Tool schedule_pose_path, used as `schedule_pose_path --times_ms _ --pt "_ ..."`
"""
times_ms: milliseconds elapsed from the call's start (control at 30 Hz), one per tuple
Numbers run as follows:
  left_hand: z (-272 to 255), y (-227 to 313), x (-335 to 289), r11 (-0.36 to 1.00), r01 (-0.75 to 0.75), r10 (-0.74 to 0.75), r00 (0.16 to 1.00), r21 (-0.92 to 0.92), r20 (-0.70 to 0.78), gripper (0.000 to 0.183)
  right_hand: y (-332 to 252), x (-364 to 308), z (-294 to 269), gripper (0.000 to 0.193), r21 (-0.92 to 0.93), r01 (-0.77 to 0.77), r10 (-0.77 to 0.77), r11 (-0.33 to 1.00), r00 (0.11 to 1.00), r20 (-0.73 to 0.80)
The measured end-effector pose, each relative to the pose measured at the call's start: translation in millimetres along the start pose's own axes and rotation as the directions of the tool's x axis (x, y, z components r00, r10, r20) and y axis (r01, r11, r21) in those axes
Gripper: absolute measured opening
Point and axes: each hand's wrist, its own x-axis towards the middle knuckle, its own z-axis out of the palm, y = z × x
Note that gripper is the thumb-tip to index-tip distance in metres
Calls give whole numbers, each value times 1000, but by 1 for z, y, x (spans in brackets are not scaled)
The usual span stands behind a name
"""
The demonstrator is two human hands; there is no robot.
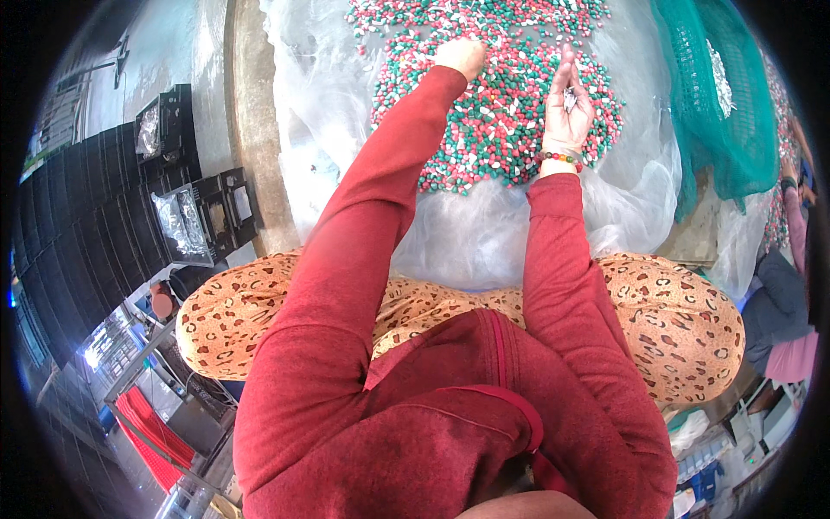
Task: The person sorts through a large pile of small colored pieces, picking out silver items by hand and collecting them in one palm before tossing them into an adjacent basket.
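Here's the spread of small red, green and white pieces (pixel 497 134), right ahead of you across the translucent plastic sheet (pixel 467 238)! Your left hand (pixel 461 57) is down at its left side, fingers curled under; whether they pinch a piece, you can't tell from here. Over on the right, your right hand (pixel 569 112) is above the pieces, palm showing, fingers stretched out and close together, whitish bits (pixel 570 99) in the palm. A beaded bracelet (pixel 562 159) circles that wrist. Farther right stands green mesh netting (pixel 687 95); your spotted trousers (pixel 674 320) flank the near edge, and black trays (pixel 233 212) sit off left.
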Motion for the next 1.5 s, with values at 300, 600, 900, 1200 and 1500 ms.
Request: schedule_pose_path --times_ms 300,600,900,1200,1500 --pt "-18 27 -23 927 78 -114 990 -368 -79 21 -20 -15 -13 29 -352 -3 -64 936 982 -177" --pt "-37 33 -15 933 117 -101 993 -341 65 26 15 -48 -27 29 -73 -4 -7 997 990 -143" --pt "-102 21 -85 11 366 175 916 -931 362 20 48 -34 -6 27 -770 -334 -83 544 892 -445" --pt "-75 3 -112 -242 413 188 908 -878 375 8 52 -32 -23 16 -798 -484 0 359 855 -519" --pt "-87 -35 -109 -606 315 165 948 -731 272 14 43 -33 -16 13 -935 -353 -297 9 892 -340"
